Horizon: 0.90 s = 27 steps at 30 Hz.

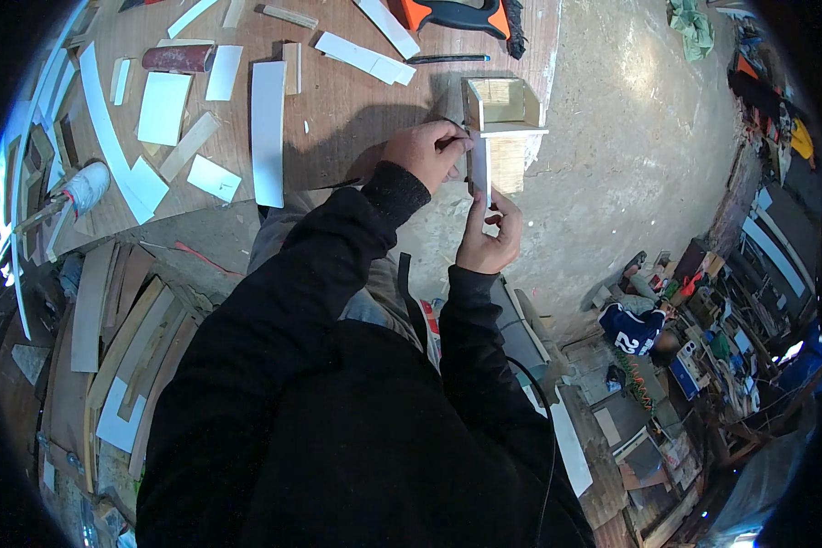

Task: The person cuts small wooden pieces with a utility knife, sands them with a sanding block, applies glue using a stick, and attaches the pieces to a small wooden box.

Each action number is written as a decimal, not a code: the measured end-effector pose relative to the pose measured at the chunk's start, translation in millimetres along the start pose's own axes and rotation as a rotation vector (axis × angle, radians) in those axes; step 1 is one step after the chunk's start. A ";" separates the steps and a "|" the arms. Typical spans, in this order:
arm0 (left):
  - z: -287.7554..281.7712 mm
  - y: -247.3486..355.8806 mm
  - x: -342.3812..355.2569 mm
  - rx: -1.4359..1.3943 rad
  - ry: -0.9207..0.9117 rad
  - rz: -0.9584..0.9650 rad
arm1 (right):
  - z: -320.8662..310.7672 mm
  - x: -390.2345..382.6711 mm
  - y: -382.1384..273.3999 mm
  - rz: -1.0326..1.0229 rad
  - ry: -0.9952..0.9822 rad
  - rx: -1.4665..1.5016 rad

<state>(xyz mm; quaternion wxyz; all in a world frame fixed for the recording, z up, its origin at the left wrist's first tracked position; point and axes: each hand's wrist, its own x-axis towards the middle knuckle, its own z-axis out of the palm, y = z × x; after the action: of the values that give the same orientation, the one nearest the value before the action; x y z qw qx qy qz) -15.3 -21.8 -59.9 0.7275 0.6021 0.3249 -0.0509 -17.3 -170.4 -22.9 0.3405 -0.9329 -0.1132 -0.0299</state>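
Note:
A small open-topped wooden box (525, 134) with pale edges is at the right end of the workbench. Along its near left side runs a narrow white strip (481, 164), its upper end at the box's middle ledge. My left hand (422, 153) has thumb and fingers pinched together against the strip's upper end. Anything between those fingertips is too small to make out. Below the box, my right hand (491, 236) grips the strip's lower end between thumb and fingers.
On the wooden workbench (356, 128) lie white offcuts (164, 108), a dark red cylinder (179, 59), a pencil (449, 59) and an orange-and-black saw handle (457, 14). Boards (123, 365) lean at lower left. Farther right, a person in a navy shirt (632, 331) is among clutter.

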 end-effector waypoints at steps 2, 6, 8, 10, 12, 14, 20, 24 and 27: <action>0.2 0.5 -1.0 0.004 -0.029 0.030 | -6.4 0.1 -1.1 0.021 -0.009 0.017; -12.2 -4.7 -20.4 -0.018 -0.090 0.105 | -35.6 -19.2 -12.1 0.524 -0.017 0.587; -33.3 21.4 -43.1 -0.005 -0.251 0.136 | -60.2 -24.8 -30.2 0.829 -0.123 0.931; -55.0 52.6 -74.0 0.023 -0.396 0.170 | -81.1 -28.4 -55.8 0.946 -0.178 1.124; -65.3 77.2 -99.9 -0.138 -0.550 -0.074 | -97.5 -29.3 -71.0 1.092 -0.401 1.292; -68.8 89.8 -120.5 -0.167 -0.539 -0.037 | -108.0 -24.0 -91.2 1.094 -0.482 1.375; -86.6 125.0 -160.7 -0.255 -0.437 0.044 | -113.6 -21.3 -122.5 1.003 -0.713 1.332; -105.4 121.5 -181.3 -0.397 -0.430 0.099 | -106.6 -17.9 -136.7 0.923 -0.811 1.357; -122.9 116.5 -200.6 -0.379 -0.326 0.097 | -92.5 -22.5 -144.9 0.885 -0.926 1.267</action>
<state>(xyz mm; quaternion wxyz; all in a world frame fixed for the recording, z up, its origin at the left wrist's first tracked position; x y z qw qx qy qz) -168.8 57.8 137.6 0.8717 0.4537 0.1781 -0.0505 -70.8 -126.5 136.0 0.6917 -0.4472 0.1352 0.5507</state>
